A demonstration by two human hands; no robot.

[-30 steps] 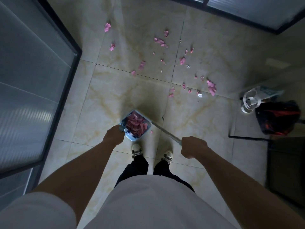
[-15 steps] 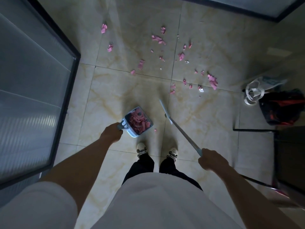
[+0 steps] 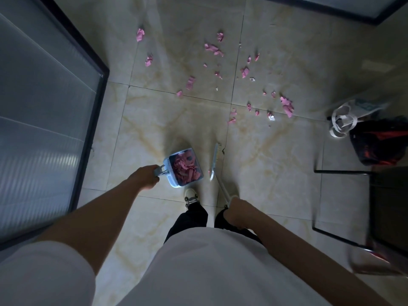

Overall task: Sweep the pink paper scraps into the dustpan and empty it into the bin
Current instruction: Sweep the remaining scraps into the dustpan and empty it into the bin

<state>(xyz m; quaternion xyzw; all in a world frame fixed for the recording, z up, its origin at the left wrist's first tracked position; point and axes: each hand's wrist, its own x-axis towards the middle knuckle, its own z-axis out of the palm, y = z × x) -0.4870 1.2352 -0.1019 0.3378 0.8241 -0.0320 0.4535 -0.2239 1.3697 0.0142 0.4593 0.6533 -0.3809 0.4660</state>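
Note:
My left hand (image 3: 145, 176) grips the handle of a light blue dustpan (image 3: 185, 167), held low over the tiled floor and filled with pink paper scraps. My right hand (image 3: 237, 209) is closed around the pale handle of a broom (image 3: 215, 161), whose thin shaft points forward just right of the dustpan. Several pink paper scraps (image 3: 213, 49) lie scattered across the floor ahead, with a larger clump (image 3: 287, 106) at the right. No bin is in sight.
A frosted glass partition with a dark frame (image 3: 92, 120) runs along the left. A white bag (image 3: 342, 121) and a black-and-red bag (image 3: 379, 140) sit on the floor at the right, next to a dark metal-framed piece of furniture (image 3: 375, 195). My feet (image 3: 191, 195) stand behind the dustpan.
My right hand has drawn the broom back and inward, so its shaft now stands close beside the dustpan. The dustpan has stayed in my left hand at about the same spot.

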